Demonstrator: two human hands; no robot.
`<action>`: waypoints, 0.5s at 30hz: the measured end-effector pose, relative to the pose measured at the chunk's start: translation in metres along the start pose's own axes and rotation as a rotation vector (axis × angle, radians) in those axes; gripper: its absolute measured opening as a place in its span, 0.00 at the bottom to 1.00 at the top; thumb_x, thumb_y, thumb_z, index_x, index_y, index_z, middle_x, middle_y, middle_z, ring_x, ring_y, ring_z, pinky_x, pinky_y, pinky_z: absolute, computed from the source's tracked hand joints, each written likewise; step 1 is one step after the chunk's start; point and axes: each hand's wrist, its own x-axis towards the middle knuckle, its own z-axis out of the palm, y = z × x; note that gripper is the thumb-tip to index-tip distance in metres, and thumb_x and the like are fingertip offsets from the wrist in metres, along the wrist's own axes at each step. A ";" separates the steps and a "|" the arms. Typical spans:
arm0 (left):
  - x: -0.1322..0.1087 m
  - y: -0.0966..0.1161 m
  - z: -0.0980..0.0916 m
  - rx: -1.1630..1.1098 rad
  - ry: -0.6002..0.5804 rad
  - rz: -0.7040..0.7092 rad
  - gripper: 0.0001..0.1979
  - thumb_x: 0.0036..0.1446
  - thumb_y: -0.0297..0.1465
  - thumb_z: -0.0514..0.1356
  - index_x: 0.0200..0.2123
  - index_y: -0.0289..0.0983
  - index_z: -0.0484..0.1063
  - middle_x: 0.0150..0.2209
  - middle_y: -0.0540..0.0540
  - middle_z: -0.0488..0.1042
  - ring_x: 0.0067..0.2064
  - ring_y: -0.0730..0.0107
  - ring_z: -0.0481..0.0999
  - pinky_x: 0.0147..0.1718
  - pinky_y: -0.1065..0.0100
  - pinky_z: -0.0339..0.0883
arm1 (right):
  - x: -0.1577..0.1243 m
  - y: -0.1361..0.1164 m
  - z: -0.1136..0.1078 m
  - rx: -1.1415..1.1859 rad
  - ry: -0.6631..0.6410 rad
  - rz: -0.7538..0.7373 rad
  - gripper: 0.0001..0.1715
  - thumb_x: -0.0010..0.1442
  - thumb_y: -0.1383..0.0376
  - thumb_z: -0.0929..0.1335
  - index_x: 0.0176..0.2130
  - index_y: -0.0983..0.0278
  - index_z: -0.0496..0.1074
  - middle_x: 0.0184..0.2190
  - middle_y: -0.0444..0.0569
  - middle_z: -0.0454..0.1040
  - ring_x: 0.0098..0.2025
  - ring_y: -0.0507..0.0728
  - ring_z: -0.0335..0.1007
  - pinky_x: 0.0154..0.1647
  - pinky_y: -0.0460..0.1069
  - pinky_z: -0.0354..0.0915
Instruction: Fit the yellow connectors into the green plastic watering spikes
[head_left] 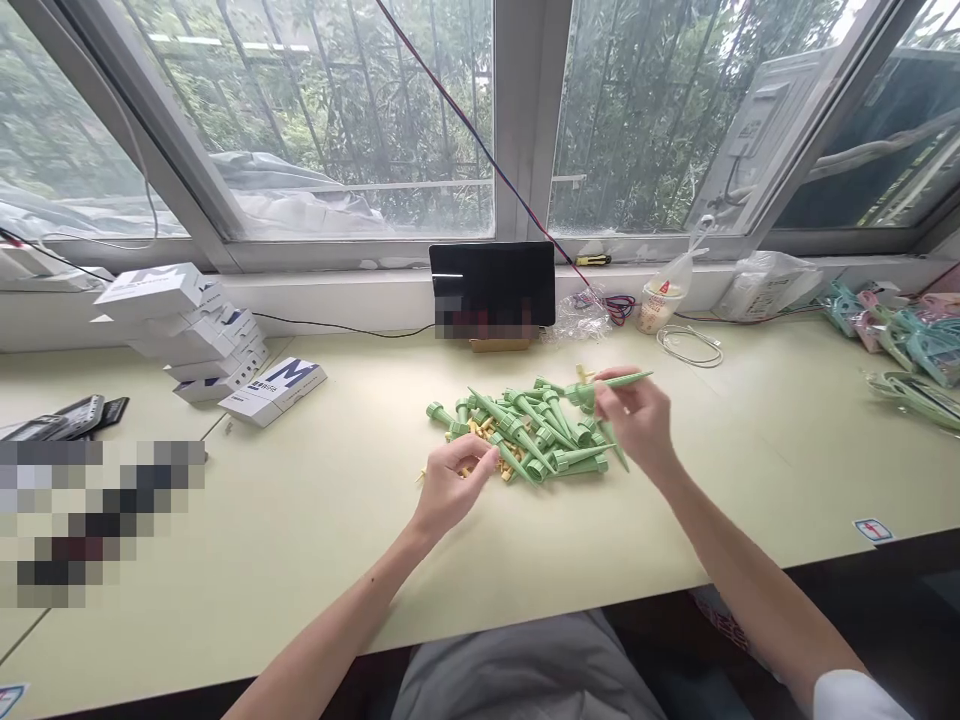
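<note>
A heap of green plastic spikes (517, 415), pointed at one end and capped at the other, lies on the table before me. Small yellow plastic pieces (480, 432) are mixed in among them. Above the heap's right side, my right hand (636, 415) grips one green spike (630, 379), its tip pointing right. A yellow piece (583, 374) shows at that spike's capped end. At the heap's left front edge is my left hand (455, 482), fingers curled and pinched together beside the yellow pieces; whatever lies between the fingertips is hidden.
Stacked white boxes (187, 330) stand at the left, with one box (274, 391) lying in front. Behind the heap a dark-screened tablet (493, 288) leans by the sill. A bagged cup (660, 303), a coiled white cable (690, 346) and wrapped coloured items (911, 335) sit farther right.
</note>
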 end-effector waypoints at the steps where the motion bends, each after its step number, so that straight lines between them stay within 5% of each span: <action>1: -0.001 -0.001 0.002 0.072 -0.025 0.054 0.13 0.61 0.35 0.60 0.25 0.37 0.74 0.27 0.46 0.74 0.29 0.69 0.72 0.27 0.69 0.65 | 0.005 0.003 -0.011 -0.095 0.067 -0.025 0.13 0.60 0.57 0.71 0.38 0.64 0.73 0.29 0.46 0.75 0.24 0.52 0.71 0.25 0.47 0.69; 6: -0.009 -0.008 0.010 0.294 -0.174 0.270 0.13 0.62 0.30 0.58 0.25 0.38 0.71 0.29 0.46 0.75 0.30 0.69 0.72 0.29 0.69 0.64 | 0.019 0.037 -0.055 -0.376 0.286 0.056 0.13 0.58 0.57 0.69 0.36 0.65 0.72 0.24 0.46 0.74 0.22 0.54 0.71 0.27 0.49 0.68; 10: -0.011 -0.013 0.011 0.387 -0.232 0.312 0.13 0.63 0.29 0.57 0.24 0.38 0.70 0.30 0.46 0.75 0.30 0.69 0.71 0.28 0.69 0.62 | 0.019 0.071 -0.067 -0.627 0.163 0.161 0.11 0.53 0.58 0.68 0.30 0.64 0.74 0.21 0.47 0.73 0.24 0.56 0.70 0.33 0.50 0.66; 15: -0.008 -0.015 0.009 0.424 -0.224 0.329 0.13 0.64 0.29 0.56 0.25 0.38 0.69 0.29 0.46 0.74 0.29 0.71 0.70 0.26 0.70 0.61 | 0.018 0.091 -0.071 -0.675 0.094 0.200 0.14 0.53 0.56 0.67 0.29 0.64 0.74 0.22 0.48 0.74 0.26 0.55 0.68 0.32 0.49 0.63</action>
